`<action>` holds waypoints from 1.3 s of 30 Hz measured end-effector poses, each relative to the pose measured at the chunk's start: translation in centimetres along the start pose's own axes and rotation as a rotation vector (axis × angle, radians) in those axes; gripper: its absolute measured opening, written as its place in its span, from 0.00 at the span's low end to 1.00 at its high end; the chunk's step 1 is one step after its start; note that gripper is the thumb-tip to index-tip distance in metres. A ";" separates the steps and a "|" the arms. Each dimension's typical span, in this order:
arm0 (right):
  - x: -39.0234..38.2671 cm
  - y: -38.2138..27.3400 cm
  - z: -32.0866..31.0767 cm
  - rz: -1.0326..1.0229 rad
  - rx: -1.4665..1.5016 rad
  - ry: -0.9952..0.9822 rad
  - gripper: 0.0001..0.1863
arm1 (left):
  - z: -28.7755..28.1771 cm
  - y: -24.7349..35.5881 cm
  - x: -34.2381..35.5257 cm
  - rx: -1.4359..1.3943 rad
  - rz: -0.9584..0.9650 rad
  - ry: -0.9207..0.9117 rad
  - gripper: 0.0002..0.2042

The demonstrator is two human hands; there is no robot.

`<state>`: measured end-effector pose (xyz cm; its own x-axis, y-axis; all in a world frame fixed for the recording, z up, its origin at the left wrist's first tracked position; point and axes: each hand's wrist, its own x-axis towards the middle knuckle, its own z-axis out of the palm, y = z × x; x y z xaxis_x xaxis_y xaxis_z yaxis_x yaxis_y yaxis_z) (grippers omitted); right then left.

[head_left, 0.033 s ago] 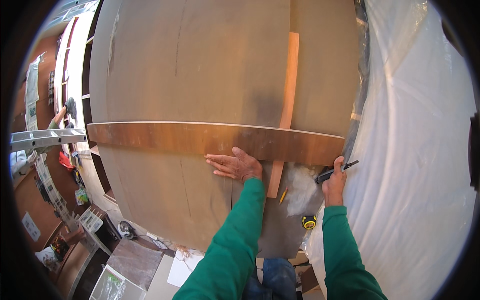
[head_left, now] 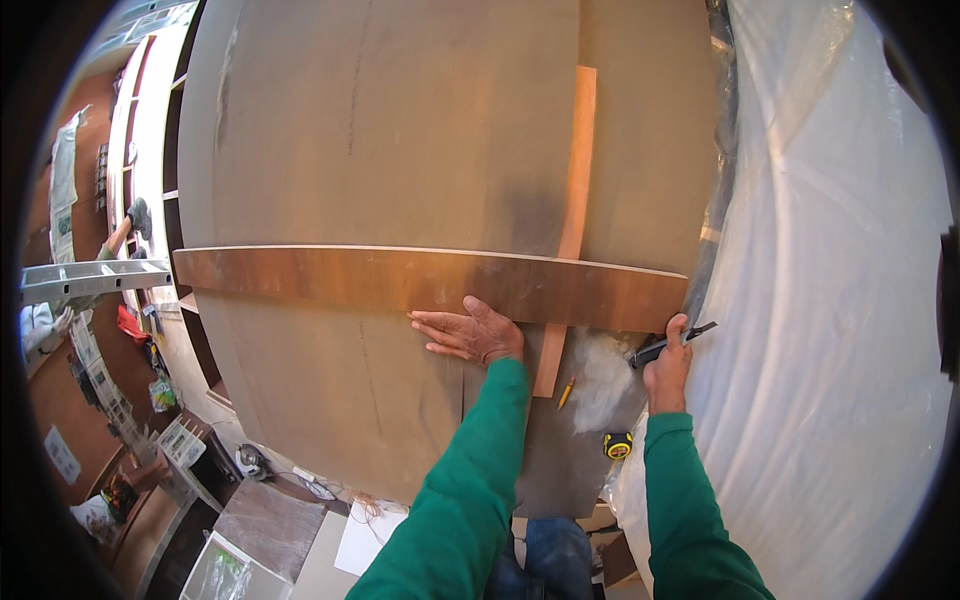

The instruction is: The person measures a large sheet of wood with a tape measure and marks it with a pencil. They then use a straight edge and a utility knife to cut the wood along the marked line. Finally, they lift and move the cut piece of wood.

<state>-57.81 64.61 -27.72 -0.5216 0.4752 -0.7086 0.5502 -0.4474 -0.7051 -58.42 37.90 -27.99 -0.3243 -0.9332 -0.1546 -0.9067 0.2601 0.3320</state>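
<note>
A long brown wooden board (head_left: 370, 278) lies across a large grey-brown panel (head_left: 390, 140), over a narrow pale-orange strip (head_left: 580, 150). My left hand (head_left: 470, 335) rests with spread fingers at the board's lower edge, touching it. My right hand (head_left: 668, 365) is closed round a black hand tool (head_left: 652, 350) just below the board's right end, with the thumb at that end. A yellow pencil (head_left: 566, 393) and a yellow-black tape measure (head_left: 617, 445) lie between my arms, near a whitish patch on the panel.
Translucent plastic sheeting (head_left: 820, 300) covers the right side. At left are an aluminium ladder (head_left: 95, 278), a white shelving frame (head_left: 150, 120), another person's limb (head_left: 118, 232) and assorted items. A power tool (head_left: 252, 459), a cable and a white container (head_left: 215, 565) sit at lower left.
</note>
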 end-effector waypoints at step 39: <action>-0.9 -1.0 1.8 -0.123 -0.228 0.128 0.15 | 0.3 0.0 -0.1 0.045 0.020 0.001 0.45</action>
<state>-59.09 63.25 -26.48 -0.5153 0.6133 -0.5986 0.6279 -0.2052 -0.7508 -58.47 38.11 -28.25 -0.3420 -0.9280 -0.1474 -0.9114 0.2895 0.2925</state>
